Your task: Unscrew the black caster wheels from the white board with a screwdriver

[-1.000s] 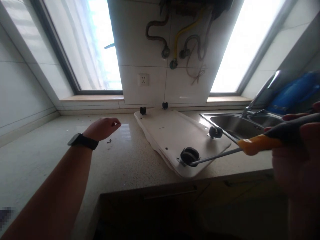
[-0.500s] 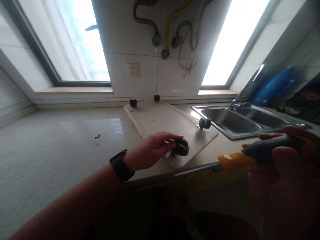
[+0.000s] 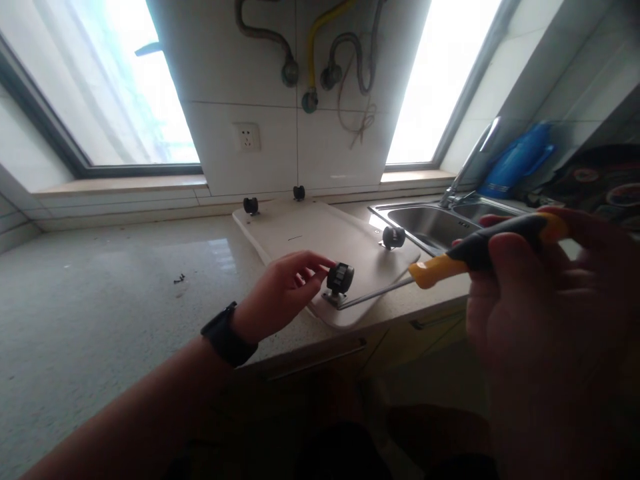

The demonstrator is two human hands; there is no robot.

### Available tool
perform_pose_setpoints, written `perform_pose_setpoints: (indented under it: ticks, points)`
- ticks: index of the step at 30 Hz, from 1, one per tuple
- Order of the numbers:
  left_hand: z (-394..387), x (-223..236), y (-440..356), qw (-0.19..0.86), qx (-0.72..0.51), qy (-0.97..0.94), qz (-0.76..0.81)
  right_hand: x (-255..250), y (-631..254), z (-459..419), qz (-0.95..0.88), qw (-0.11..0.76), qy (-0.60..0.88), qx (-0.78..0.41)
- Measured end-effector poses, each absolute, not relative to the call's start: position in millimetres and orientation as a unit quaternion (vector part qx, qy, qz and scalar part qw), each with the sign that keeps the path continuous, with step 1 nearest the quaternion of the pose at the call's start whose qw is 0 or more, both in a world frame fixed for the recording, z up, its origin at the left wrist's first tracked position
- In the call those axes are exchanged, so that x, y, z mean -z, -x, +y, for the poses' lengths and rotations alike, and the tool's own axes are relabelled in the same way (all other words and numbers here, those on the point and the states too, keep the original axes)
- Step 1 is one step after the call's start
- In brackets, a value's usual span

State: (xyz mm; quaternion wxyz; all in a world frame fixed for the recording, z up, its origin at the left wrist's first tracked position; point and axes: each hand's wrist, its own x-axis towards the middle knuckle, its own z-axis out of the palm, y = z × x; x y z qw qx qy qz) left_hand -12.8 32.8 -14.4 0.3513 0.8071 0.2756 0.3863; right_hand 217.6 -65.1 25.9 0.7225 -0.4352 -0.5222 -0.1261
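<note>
A white board [image 3: 320, 227] lies on the countertop with black casters upright at its corners. My left hand [image 3: 285, 290] has its fingertips closed on the near caster [image 3: 341, 277], beside its metal mounting plate [image 3: 334, 299]. In my right hand [image 3: 520, 293] is a screwdriver [image 3: 465, 257] with a yellow and black handle. Its shaft slants down to the left, and the tip is at the near caster's plate; whether it sits in a screw I cannot tell. Other casters stand at the right corner [image 3: 393, 238], the far left corner [image 3: 251, 205] and the far edge [image 3: 299, 193].
Several small dark screws [image 3: 179, 279] lie on the speckled countertop [image 3: 125, 320] at left. A steel sink [image 3: 425, 223] with a faucet [image 3: 465, 167] is at right, a blue jug [image 3: 520, 160] behind it. Drawer handles [image 3: 320, 360] line the counter's front.
The screwdriver has moved up and left, its tip now at the near caster's plate instead of off the board's edge. The near caster's wheel has swivelled under my left hand.
</note>
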Motion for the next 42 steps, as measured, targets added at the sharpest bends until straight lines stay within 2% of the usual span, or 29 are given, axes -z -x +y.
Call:
perform_pose_setpoints:
  ticks: [3, 6, 15, 42]
  points:
    - [33, 15, 12, 0.346, -0.388, -0.802, 0.295, -41, -208, -54, -0.535, 0.750, 0.373, 0.111]
    - [32, 14, 12, 0.343, -0.392, -0.802, 0.291, -54, -197, -48, -0.605, 0.719, 0.324, 0.111]
    - [32, 16, 13, 0.329, -0.395, -0.812, 0.278, -62, -176, -42, -0.640, 0.663, 0.387, 0.020]
    - [25, 9, 11, 0.301, -0.413, -0.826, 0.238, -70, -168, -43, -0.712, 0.600, 0.364, -0.002]
